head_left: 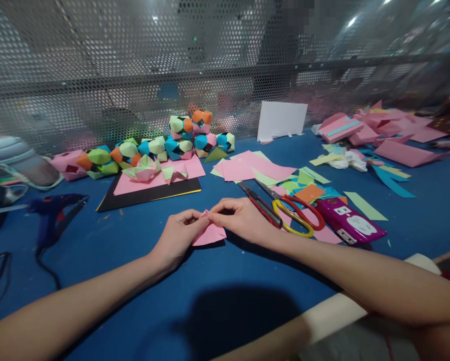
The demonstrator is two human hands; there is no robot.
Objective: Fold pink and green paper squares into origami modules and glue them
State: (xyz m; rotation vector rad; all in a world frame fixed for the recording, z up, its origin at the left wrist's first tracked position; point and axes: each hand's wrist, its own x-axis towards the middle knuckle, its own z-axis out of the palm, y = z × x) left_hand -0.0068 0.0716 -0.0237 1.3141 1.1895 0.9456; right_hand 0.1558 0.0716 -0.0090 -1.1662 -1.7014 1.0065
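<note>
Left hand [175,235]: ours, curled nearly closed, thumb and fingertips pinching the left side of the pink paper piece [210,235]
Right hand [242,218]: ours, thumb and forefinger pressed together at its upper point
Pink paper piece: folded, between our hands, low over the blue tabletop [108,235]
Bottle [29,163]: at far left, pale-topped; we cannot make out its contents
Paper balls [179,146]: multicoloured, some with dark openings, lined up and partly stacked by the perforated metal screen [108,55]
Black sheet [153,191]: bears pink paper and pale green folded pieces [144,170]
Cutting tools: scissors [276,196] and utility knife [264,208] beside our right hand, near the purple case [350,221]
Glue gun [51,218]: to our left
</note>
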